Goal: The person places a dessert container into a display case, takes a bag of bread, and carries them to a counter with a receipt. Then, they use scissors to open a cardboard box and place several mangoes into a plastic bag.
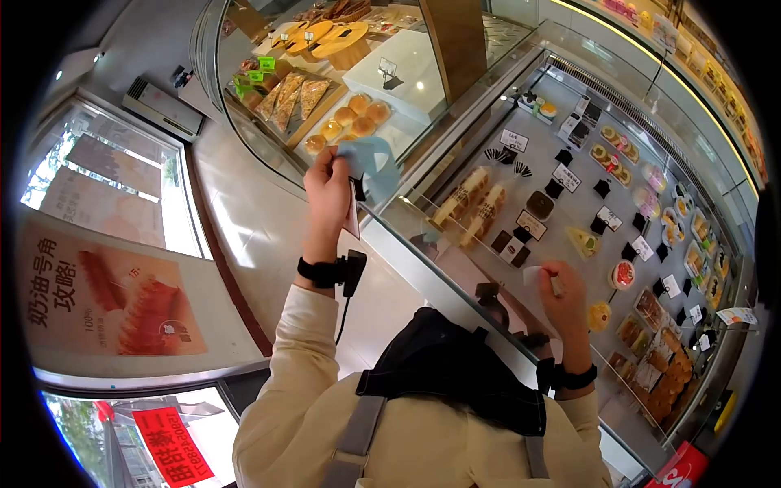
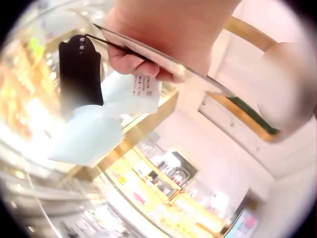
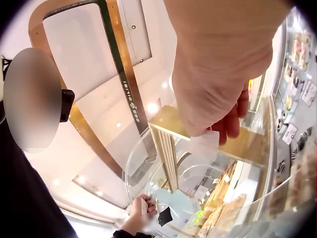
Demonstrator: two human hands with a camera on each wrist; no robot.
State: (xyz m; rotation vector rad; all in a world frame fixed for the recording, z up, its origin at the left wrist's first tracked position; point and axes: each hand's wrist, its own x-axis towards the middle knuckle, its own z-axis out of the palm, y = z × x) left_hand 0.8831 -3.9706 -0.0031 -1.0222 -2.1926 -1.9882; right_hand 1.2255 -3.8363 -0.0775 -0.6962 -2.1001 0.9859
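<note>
Your left hand (image 1: 328, 191) clamps a thin flat card (image 1: 352, 221), a light-blue sheet (image 1: 378, 167) and a corded black tag (image 2: 80, 74) showing beyond your fingers, near the left end of the display case's (image 1: 569, 213) near edge; bunching them in one hand presumably frees the other. Your right hand (image 1: 563, 294), fingertips together above that edge, pinches a small white slip (image 1: 531, 275), likely leaving most of it uncovered.

Cream sleeves (image 1: 303, 337), 2 black wristbands (image 1: 317, 272), thin black cable (image 1: 343, 319), 2 grey straps (image 1: 355, 439)
</note>
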